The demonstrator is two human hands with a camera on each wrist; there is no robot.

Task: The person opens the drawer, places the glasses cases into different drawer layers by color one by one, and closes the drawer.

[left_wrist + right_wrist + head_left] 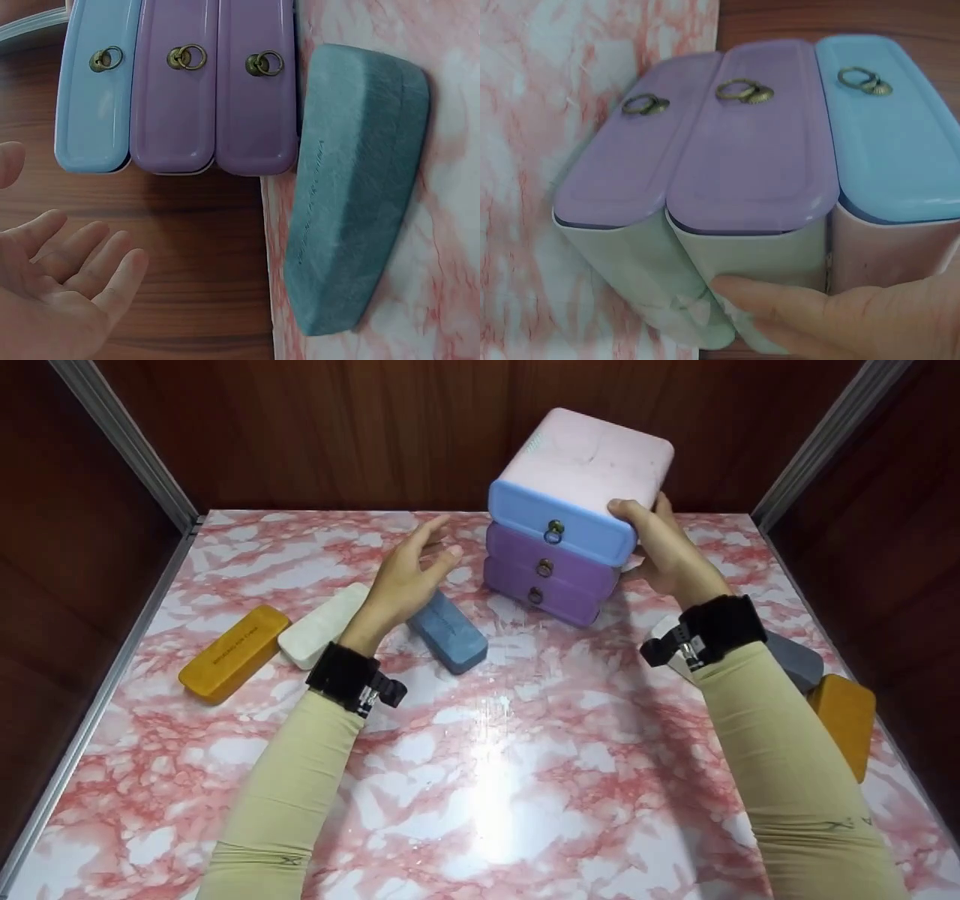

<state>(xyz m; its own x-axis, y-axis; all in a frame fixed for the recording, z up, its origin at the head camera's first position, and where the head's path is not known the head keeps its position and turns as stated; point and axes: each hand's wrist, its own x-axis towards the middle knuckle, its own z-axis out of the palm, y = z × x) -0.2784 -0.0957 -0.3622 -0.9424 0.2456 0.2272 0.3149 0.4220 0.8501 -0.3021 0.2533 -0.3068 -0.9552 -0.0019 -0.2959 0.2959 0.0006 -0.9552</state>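
Observation:
A stack of three small drawers (555, 529) stands at the back, the top one with a blue front and pink body, the lower two with purple fronts. Each front carries a brass ring pull (262, 63). My right hand (667, 547) grips the stack's right side, thumb on the top near the front corner and fingers along the side wall. In the air left of the drawers is my left hand (411, 574), fingers loosely bent and holding nothing. Just below it lies a blue glasses case (450, 634), seen large in the left wrist view.
A mustard case (234, 654) and a white case (322, 626) lie at the left. Partly behind the right forearm are a whitish case (667, 630), a dark grey case (796, 660) and another mustard case (846, 720). Wooden panels (337, 435) enclose the marbled tabletop (420, 810).

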